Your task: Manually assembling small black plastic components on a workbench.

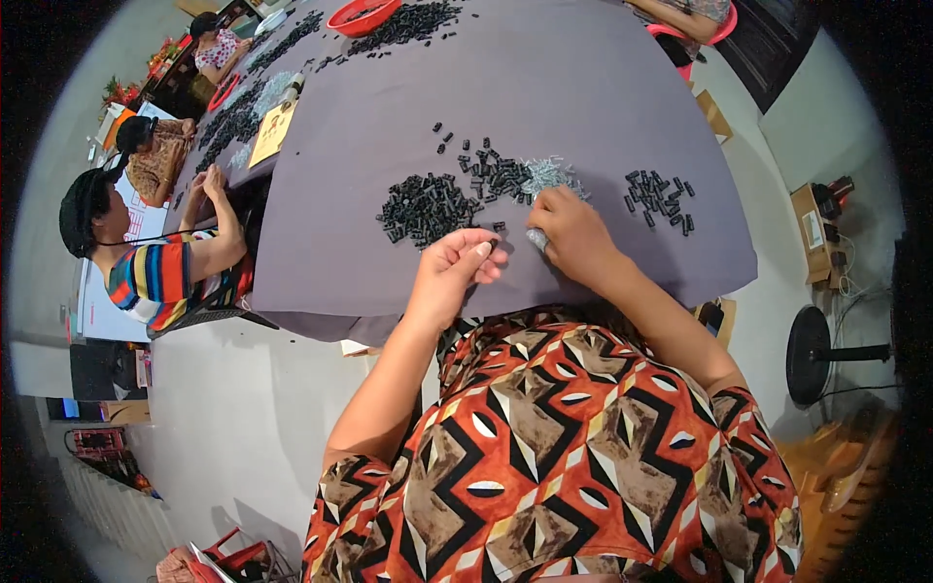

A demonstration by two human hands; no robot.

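Note:
My left hand [453,276] is raised over the table's near edge, thumb and forefinger pinched on a small black cylindrical piece [494,244]. Close beside it, my right hand [573,231] is curled, knuckles up, at the near side of a heap of small silvery metal pieces [552,176]. A greyish, shiny thing [536,237] shows by its thumb; whether it is held or wrapped round the thumb is unclear. Left of the metal pieces lie a large pile of black cylinders [424,209] and a looser cluster of black cylinders [494,175]. A smaller black group [661,199] lies to the right.
A grey cloth [389,107] covers the table. Toward the far end are a red basin [362,16] and another black pile [408,27]. People sit along the left, the nearest in a striped shirt [155,272]; another person [692,17] sits far right. A black fan-like stand [809,355] is at right.

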